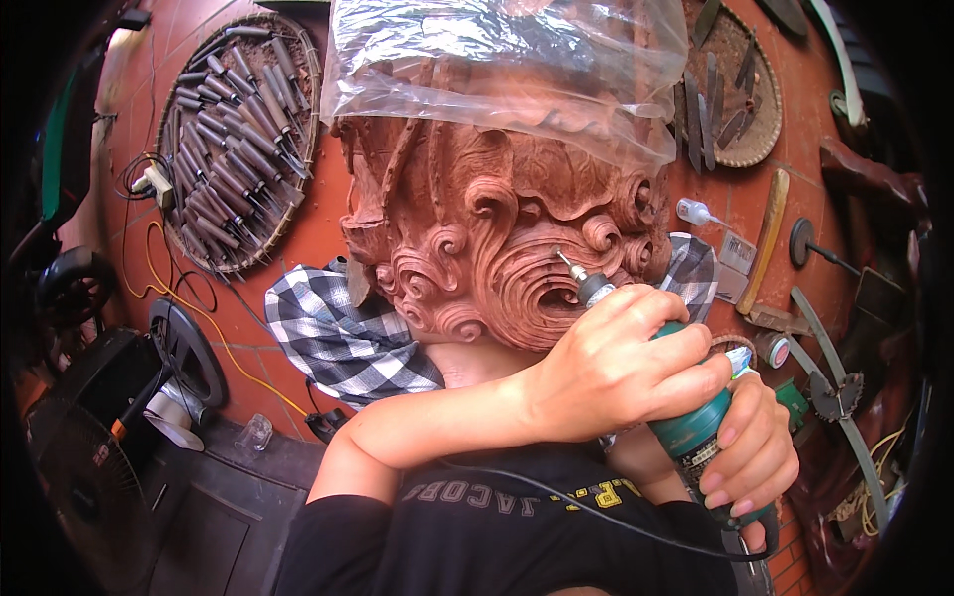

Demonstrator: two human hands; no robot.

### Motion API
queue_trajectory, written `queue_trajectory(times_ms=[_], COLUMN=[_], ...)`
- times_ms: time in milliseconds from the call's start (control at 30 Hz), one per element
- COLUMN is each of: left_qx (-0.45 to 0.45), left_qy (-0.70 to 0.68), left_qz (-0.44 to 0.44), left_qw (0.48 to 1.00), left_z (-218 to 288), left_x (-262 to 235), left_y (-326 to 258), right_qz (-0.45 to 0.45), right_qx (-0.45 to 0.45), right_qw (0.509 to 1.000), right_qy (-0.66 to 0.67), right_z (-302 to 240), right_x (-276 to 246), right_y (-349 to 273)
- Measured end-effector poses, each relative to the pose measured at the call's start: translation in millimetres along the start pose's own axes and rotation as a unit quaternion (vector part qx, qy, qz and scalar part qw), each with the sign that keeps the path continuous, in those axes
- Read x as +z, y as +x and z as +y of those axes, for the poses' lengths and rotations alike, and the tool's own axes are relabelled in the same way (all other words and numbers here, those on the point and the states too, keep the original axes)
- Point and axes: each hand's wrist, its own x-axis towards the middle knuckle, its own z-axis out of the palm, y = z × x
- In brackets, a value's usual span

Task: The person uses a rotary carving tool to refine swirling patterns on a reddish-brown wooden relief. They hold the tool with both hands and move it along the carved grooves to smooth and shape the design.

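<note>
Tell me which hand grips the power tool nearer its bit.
The left hand, placed closest to the bit; the right hand holds the power tool farther back.

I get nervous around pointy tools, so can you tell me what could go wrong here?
Maybe a couple of things. The thin bit of the green power tool points at the carving's curly swirls, so a slip might scratch them. The left hand grips near the front with bare fingers, which could get nicked. And the dark cord loops across the person's black shirt, so it might snag and tug the tool.
</note>
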Motion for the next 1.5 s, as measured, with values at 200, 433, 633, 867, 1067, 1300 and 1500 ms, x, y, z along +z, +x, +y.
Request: queue_trajectory(times_ms=[200,433,633,867,1067,1300,1500], left_qx=[-0.015,-0.028,-0.012,0.009,-0.012,-0.033,-0.020], left_qy=[0.020,0.029,0.006,-0.008,0.014,0.030,0.017], left_qz=[-0.011,-0.002,0.000,0.005,-0.002,-0.001,-0.002], left_qw=[1.000,0.999,1.000,1.000,1.000,0.999,1.000], left_z=[2.8,5.4,0.5,-2.2,1.3,6.2,1.2], left_x=[-16.0,-25.6,-17.9,-6.0,-19.2,-26.6,-20.6], left_y=[-4.8,-14.6,-7.0,-3.2,-9.4,-17.7,-8.2], right_qz=[0.025,-0.092,0.014,0.054,0.023,-0.071,0.077], right_qx=[0.005,0.024,-0.001,-0.020,-0.004,0.031,-0.013], right_qw=[1.000,0.994,1.000,0.998,1.000,0.995,0.997], right_qy=[-0.008,0.044,-0.002,-0.004,0.018,0.064,0.016], right_z=[6.0,16.6,9.9,3.0,11.8,18.2,16.3], right_x=[17.5,6.1,17.3,14.2,21.3,9.4,28.8], right_y=[-1.9,9.9,1.5,-4.2,0.1,9.6,0.0])
